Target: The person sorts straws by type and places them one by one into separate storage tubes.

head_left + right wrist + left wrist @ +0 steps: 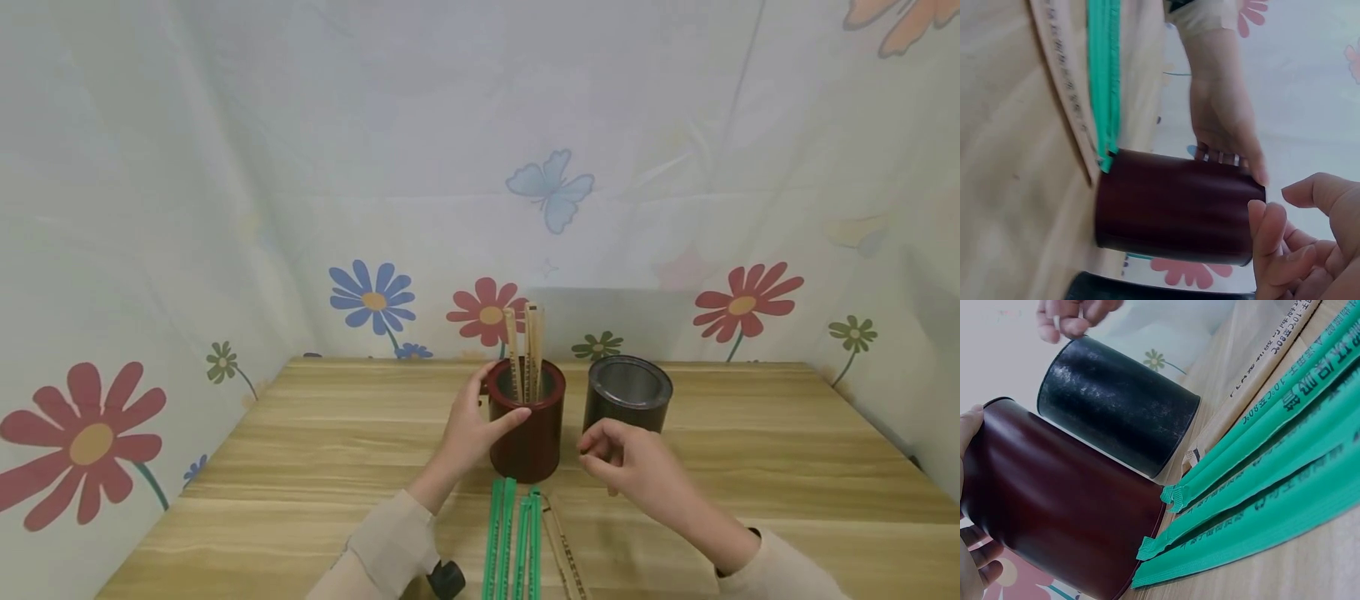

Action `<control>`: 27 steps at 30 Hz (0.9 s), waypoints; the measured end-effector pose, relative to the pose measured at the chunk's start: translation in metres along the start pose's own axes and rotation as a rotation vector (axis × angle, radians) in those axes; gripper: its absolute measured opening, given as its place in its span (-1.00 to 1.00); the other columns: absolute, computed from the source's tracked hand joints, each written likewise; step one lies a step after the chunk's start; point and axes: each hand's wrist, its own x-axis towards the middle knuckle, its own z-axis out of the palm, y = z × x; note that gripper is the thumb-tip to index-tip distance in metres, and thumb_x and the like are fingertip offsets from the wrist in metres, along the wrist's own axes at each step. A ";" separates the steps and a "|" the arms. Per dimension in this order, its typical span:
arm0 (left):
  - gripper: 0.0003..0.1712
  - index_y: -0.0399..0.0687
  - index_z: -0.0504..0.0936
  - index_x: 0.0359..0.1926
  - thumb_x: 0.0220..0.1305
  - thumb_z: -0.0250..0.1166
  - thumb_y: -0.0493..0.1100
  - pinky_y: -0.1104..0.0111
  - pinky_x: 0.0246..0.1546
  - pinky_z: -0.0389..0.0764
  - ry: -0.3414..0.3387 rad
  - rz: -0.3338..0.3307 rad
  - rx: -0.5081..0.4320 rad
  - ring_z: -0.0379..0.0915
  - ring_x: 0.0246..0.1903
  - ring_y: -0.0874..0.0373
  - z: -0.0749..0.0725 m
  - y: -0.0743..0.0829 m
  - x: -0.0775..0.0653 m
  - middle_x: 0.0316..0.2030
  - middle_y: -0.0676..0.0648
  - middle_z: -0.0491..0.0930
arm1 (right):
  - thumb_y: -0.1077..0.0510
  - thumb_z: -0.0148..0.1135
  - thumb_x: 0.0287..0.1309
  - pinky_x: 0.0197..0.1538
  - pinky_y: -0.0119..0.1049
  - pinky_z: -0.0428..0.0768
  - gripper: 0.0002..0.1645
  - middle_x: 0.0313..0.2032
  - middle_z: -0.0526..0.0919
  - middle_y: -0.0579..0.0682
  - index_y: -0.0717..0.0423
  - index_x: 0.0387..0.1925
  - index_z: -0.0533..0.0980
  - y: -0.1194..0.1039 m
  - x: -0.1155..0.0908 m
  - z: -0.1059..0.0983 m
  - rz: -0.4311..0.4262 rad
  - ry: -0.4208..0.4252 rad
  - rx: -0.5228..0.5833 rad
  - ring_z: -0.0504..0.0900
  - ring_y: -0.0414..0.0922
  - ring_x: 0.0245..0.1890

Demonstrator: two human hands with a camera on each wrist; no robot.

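My left hand (476, 425) grips the dark red cylindrical cup (525, 454) around its upper side, thumb near the front rim. Several straws in brown paper wrappers (534, 346) stand upright inside it. In front lie several green-wrapped straws (504, 542), their ends close to the cup's base, with a brown-wrapped straw (567, 560) to their right. My right hand (641, 467) hovers before the black cylindrical cup (628, 414), fingers loosely bent and holding nothing. The right wrist view shows a gap between its thumb and fingers.
The cups stand side by side on a wood-grain table (360, 433). Behind the table hangs a pale curtain (420, 150) printed with flowers and butterflies. A small black object (447, 579) sits beside my left sleeve.
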 end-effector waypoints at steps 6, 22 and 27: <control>-0.02 0.07 0.21 0.40 0.02 0.43 0.21 -0.04 0.21 0.36 -0.014 -0.003 -0.005 0.26 0.27 -0.01 0.001 -0.001 0.000 0.33 -0.06 0.31 | 0.12 0.25 0.19 -0.56 -0.39 0.50 -0.85 -0.46 0.67 -0.05 0.14 -0.27 0.56 0.009 -0.006 0.010 0.028 -0.010 -0.021 0.45 -0.28 -0.69; 0.02 0.03 0.21 0.41 0.00 0.43 0.25 -0.05 0.18 0.38 -0.006 -0.012 0.012 0.28 0.22 -0.03 0.000 -0.002 0.000 0.33 -0.08 0.31 | 0.21 0.25 0.06 -0.56 -0.46 0.46 -0.95 -0.53 0.61 -0.13 0.12 -0.39 0.56 0.032 -0.016 0.040 -0.044 -0.105 -0.063 0.40 -0.41 -0.69; 0.04 0.01 0.20 0.41 -0.01 0.43 0.26 -0.07 0.18 0.37 -0.005 -0.014 0.013 0.28 0.22 -0.05 0.000 -0.002 0.000 0.33 -0.09 0.31 | 0.23 0.24 -0.03 -0.53 -0.47 0.41 -0.92 -0.55 0.60 -0.17 0.08 -0.40 0.54 0.034 -0.019 0.048 -0.046 -0.110 -0.095 0.35 -0.43 -0.71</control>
